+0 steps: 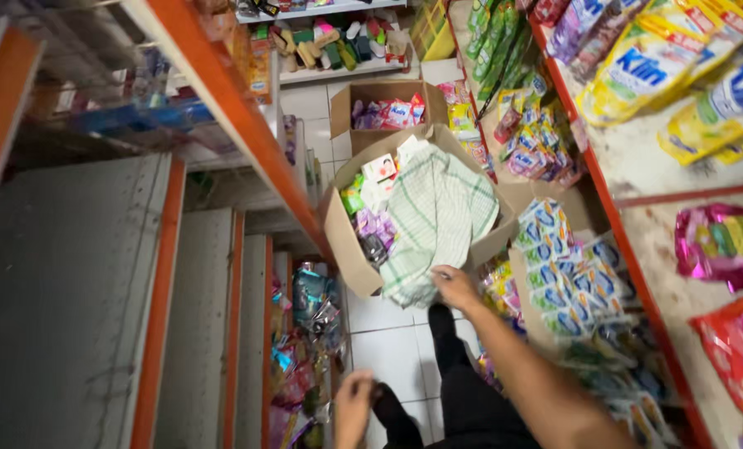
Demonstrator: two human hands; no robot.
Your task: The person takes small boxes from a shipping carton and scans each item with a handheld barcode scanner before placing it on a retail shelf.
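Note:
I look down a narrow shop aisle. My right hand (455, 287) reaches down and grips the near edge of a green-checked white cloth (438, 216) that drapes over an open cardboard box (346, 249) on the tiled floor. Small packets (371, 220) in purple, green and white fill the uncovered left part of the box. My left hand (353, 407) hangs low at the bottom of the view, fingers curled; whether it holds anything I cannot tell. My dark trouser legs (463, 391) stand just behind the box.
Orange-framed metal shelves (222, 100) rise on the left, with bagged goods (309, 333) on a low shelf. On the right are shelves of yellow, green and blue sachets (563, 283). A second open box (384, 104) sits farther down the aisle.

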